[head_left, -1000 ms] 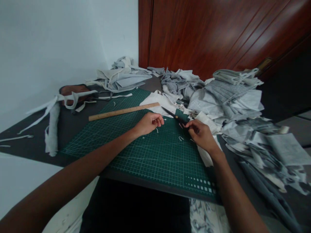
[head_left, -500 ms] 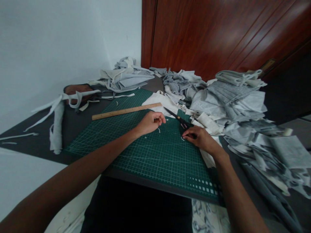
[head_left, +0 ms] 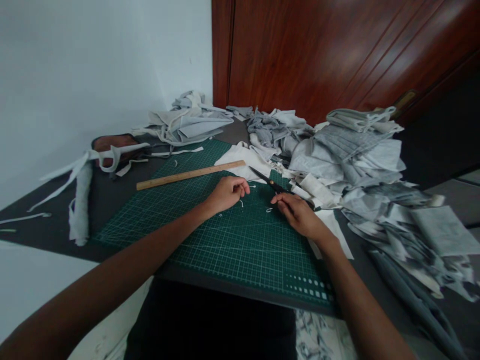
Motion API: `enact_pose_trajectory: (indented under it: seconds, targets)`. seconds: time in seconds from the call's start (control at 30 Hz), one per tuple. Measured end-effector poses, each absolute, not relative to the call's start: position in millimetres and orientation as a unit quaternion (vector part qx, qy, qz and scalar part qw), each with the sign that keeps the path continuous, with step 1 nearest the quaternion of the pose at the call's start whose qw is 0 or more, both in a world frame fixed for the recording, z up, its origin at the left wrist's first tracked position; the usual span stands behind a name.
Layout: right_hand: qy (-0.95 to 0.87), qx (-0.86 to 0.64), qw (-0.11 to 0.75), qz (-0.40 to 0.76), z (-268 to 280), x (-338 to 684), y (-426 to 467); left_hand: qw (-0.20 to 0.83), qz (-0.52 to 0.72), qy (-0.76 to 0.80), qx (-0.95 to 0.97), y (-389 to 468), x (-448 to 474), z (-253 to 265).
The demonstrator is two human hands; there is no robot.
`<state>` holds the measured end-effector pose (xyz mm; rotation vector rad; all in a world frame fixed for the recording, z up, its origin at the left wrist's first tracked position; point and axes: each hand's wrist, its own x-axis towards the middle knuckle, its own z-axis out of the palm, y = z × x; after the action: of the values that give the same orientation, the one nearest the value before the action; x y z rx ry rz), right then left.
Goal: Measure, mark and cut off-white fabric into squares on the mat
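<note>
My left hand hovers low over the green cutting mat, its fingers loosely curled with nothing visible in them. Black-handled scissors lie with their blades pointing away to the left. My right hand covers part of the scissor handles; its fingers reach left, thumb apart, and I see no grip on them. By its fingertips lies a small looped white thread. Another thread bit is beside my left hand. The wooden ruler overlaps a piece of white cloth at the mat's far side.
Heaped grey and white fabric scraps fill the right and back of the dark table. A further cloth pile is by the wall. At left are a brown pouch, white strips and a rolled cloth. A white piece lies under my right forearm.
My right hand has shifted slightly left, and the looped thread now lies farther left on the mat. The scissors and ruler keep their places. The whole view has shifted a little.
</note>
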<state>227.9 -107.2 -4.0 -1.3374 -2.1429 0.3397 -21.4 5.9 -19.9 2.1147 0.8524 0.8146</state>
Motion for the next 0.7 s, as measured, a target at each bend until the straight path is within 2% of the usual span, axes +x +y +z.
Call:
enact_pose_trajectory:
  seconds: [0.17,0.23,0.37,0.57,0.7]
  targets:
    - [-0.783,-0.544,0.298,0.053,-10,235,-103,0.195,0.285,0.379,0.859,14,-26,-25]
    - [-0.766,-0.577,0.284,0.009,-17,240,-100,0.162,0.273,0.391,0.864,16,-28,-26]
    - [-0.727,-0.631,0.269,-0.038,-31,250,-95,0.152,0.255,0.378,0.877,14,-28,-29]
    - [-0.712,-0.64,0.288,-0.039,-41,264,-91,0.131,0.242,0.364,0.89,12,-24,-37]
    - [-0.723,-0.637,0.264,-0.037,-40,266,-90,0.13,0.236,0.36,0.893,13,-23,-37]
